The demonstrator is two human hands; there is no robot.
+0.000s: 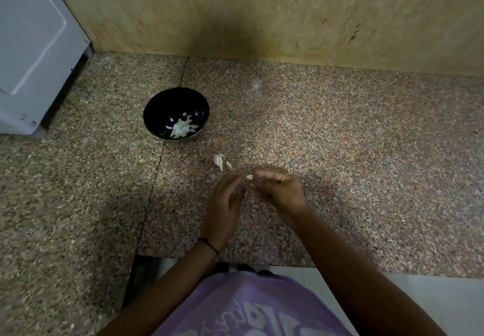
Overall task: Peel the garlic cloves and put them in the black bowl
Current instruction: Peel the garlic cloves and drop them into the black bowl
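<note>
a speckled granite surface [340, 131] is seen from above, crossed by a thin seam and backed by a wall [235, 8] of beige stone panels with a dark shadow at its middle. a white appliance [31, 47] is set at the far left corner. pale floor [432, 299] is shown below the near edge, and a lilac shirt [248, 304] fills the bottom.

a black bowl [167, 105] is placed left of centre on the surface, with peeled cloves [182, 127] gathered in its bottom. a few loose cloves [220, 161] are left on the surface between the bowl and the hands.

a small garlic clove [249, 177] is pinched in the narrow grip of the right hand [280, 189], held just above the surface. the grip of the left hand [224, 204] is kept wide, fingers nearly straight and holding nothing, their tips just beside the clove; whether it is touched cannot be told. a dark thread band [208, 244] is worn on the left wrist.
</note>
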